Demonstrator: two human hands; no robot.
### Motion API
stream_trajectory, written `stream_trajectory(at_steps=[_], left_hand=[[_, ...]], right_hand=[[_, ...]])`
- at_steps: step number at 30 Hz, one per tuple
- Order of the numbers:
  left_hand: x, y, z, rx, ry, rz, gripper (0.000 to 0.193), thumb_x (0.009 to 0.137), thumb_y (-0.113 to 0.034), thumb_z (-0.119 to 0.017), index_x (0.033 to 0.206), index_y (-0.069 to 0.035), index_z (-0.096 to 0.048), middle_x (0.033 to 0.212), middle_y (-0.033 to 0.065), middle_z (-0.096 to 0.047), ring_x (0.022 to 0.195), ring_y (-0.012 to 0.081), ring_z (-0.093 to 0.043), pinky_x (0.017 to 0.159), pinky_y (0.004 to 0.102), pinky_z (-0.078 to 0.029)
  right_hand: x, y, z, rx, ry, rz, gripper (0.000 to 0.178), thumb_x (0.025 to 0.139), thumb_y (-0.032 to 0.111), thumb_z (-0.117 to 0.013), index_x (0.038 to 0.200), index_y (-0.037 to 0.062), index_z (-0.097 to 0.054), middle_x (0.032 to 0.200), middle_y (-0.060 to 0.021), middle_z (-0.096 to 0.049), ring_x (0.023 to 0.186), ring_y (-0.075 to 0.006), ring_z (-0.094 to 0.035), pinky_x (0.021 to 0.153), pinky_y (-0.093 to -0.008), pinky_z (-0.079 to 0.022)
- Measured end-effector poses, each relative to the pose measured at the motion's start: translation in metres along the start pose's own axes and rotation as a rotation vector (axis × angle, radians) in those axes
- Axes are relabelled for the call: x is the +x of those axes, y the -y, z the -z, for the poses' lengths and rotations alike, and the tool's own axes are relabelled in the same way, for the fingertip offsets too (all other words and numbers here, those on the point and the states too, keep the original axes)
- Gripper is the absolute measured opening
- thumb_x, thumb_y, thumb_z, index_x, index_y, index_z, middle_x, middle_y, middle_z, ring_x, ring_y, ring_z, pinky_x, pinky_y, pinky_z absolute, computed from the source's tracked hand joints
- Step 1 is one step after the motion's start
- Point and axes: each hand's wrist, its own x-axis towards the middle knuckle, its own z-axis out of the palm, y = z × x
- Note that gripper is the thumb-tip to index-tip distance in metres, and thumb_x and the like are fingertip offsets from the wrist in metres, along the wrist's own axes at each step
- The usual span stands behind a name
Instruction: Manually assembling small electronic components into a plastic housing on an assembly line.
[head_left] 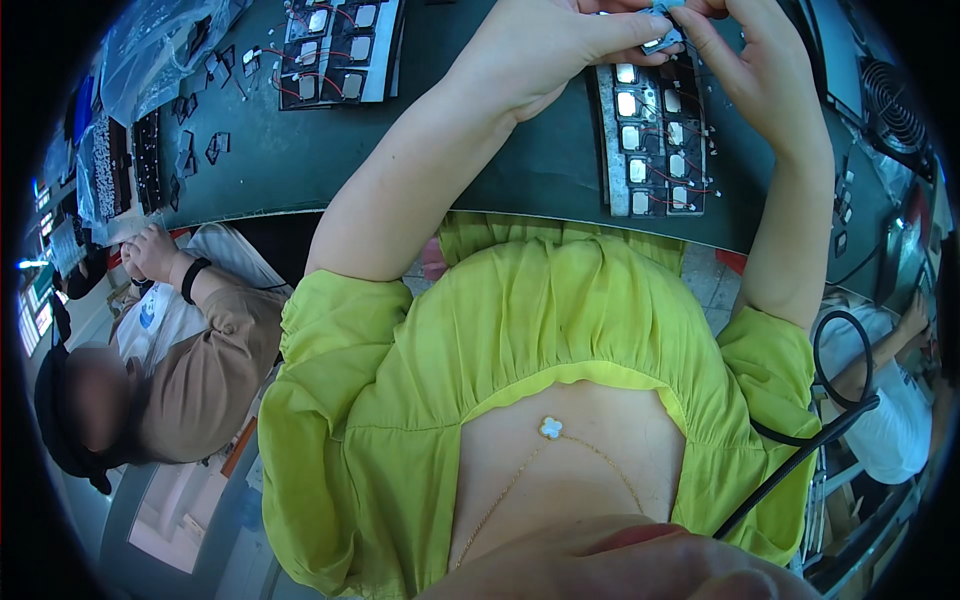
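Note:
Close together at the top edge, my left hand [575,42] and my right hand [742,70] pinch a small part with a pale square face and a blue film-like piece [660,40] between their fingertips. Its exact kind is too small to make out. Right beneath the hands lies a dark tray [648,150], holding rows of small square silver parts [637,170] with thin red wires. Some fingers are cut off by the frame's upper edge.
A second tray [378,75] of similar wired parts lies left on the dark green table [480,180]. Small black frames [217,147] and clear plastic bags [150,60] sit farther left. A fan-like black grille [890,105] stands at right. Co-workers sit on both sides; a black cable [795,455] hangs at right.

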Motion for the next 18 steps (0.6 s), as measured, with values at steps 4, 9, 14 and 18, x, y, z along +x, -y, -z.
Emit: stream_trajectory(at_steps=[4, 9, 14, 18], left_hand=[[0.002, 0.004, 0.004, 0.107, -0.004, -0.019, 0.016, 0.084, 0.005, -0.057, 0.097, 0.003, -0.048, 0.087, 0.0121, -0.057, 0.075, 0.0137, -0.062, 0.067, 0.017, -0.053], [0.003, 0.005, 0.005, 0.131, -0.053, 0.026, 0.014, 0.083, 0.006, -0.057, 0.092, 0.0, -0.048, 0.084, 0.0103, -0.058, 0.074, 0.0121, -0.061, 0.065, 0.0159, -0.051], [0.001, 0.006, 0.005, 0.099, 0.035, -0.003, 0.014, 0.083, 0.006, -0.058, 0.09, -0.001, -0.049, 0.082, 0.0091, -0.058, 0.072, 0.011, -0.06, 0.065, 0.015, -0.049], [0.001, 0.006, 0.003, 0.11, 0.011, -0.008, 0.013, 0.083, 0.006, -0.058, 0.09, -0.002, -0.049, 0.084, 0.0096, -0.059, 0.071, 0.011, -0.059, 0.066, 0.0149, -0.049]], right_hand=[[-0.001, -0.001, -0.001, -0.006, 0.02, -0.03, 0.013, 0.071, -0.002, -0.061, 0.072, 0.003, -0.049, 0.075, -0.0069, -0.049, 0.066, -0.0194, -0.045, 0.062, -0.0265, -0.04], [-0.003, -0.003, -0.003, 0.009, 0.044, -0.026, 0.014, 0.069, -0.002, -0.062, 0.072, 0.0031, -0.05, 0.074, -0.0067, -0.05, 0.066, -0.0193, -0.046, 0.062, -0.0266, -0.04], [-0.006, -0.017, -0.005, 0.076, -0.026, -0.054, 0.014, 0.07, -0.001, -0.063, 0.071, 0.0032, -0.05, 0.074, -0.0067, -0.05, 0.066, -0.0194, -0.046, 0.062, -0.0269, -0.04], [-0.005, -0.024, -0.002, 0.084, 0.016, -0.036, 0.014, 0.071, 0.0, -0.063, 0.072, 0.0032, -0.05, 0.074, -0.0064, -0.05, 0.066, -0.0192, -0.046, 0.062, -0.0268, -0.04]])
